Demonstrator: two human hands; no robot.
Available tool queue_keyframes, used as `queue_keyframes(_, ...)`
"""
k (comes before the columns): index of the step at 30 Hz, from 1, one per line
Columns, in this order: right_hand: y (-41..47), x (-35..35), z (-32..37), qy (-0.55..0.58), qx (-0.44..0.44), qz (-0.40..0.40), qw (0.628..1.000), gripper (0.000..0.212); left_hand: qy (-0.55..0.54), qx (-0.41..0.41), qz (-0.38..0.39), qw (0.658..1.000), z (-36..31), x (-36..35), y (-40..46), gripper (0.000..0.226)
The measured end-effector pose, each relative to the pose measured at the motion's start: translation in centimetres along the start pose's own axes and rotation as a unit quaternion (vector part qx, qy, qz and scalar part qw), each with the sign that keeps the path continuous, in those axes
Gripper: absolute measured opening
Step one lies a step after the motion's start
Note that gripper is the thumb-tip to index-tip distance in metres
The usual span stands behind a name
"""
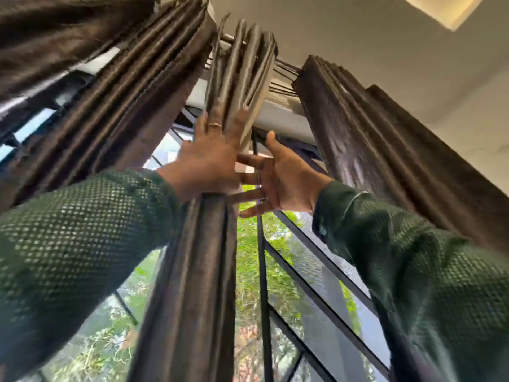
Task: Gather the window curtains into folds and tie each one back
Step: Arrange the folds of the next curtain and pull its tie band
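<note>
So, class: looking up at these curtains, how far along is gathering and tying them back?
Done: the middle curtain already hangs in folds, as do the left curtain and right curtain. In hand: the left hand lies flat against the middle folds while the right hand reaches in, open. Left: no tie-back is visible on any of them.
</note>
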State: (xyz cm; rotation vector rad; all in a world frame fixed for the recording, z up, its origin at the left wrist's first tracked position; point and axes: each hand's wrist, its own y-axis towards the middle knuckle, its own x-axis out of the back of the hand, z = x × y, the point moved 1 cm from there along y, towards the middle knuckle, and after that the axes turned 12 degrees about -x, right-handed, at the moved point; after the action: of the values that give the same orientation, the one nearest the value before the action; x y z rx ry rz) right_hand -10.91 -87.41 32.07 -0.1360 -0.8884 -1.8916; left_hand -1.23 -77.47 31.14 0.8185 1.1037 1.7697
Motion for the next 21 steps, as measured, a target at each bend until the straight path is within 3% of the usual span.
queue_keyframes(2,-0.6,0.3,-0.1,-0.033,-0.010,0.004,0.999,0.074,0.129,-0.080,-0.003,0.988,-0.6,-0.2,0.9,0.081)
queue_keyframes(5,-2.2,1.7,0.4,-0.142,-0.012,-0.062,0.988,0.064,0.192,-0.100,0.064,0.974,-3.4,0.4,1.4,0.043)
queue_keyframes(9,-5.0,4.9,1.4,-0.305,0.011,-0.228,0.925,0.035,0.251,-0.060,0.112,0.960,-7.1,0.9,3.0,0.032)
queue_keyframes(15,-9.8,11.5,2.6,-0.325,0.117,-0.453,0.822,0.027,0.337,-0.016,0.092,0.937,-12.7,0.0,7.1,0.028)
queue_keyframes(19,-13.9,16.0,1.7,-0.428,0.103,-0.576,0.689,0.024,0.161,0.021,0.011,0.987,-16.6,-1.4,9.7,0.036)
queue_keyframes(21,-15.9,18.1,0.8,-0.468,0.066,-0.580,0.664,0.019,0.003,0.037,-0.030,0.999,-18.3,-2.7,10.9,0.047)
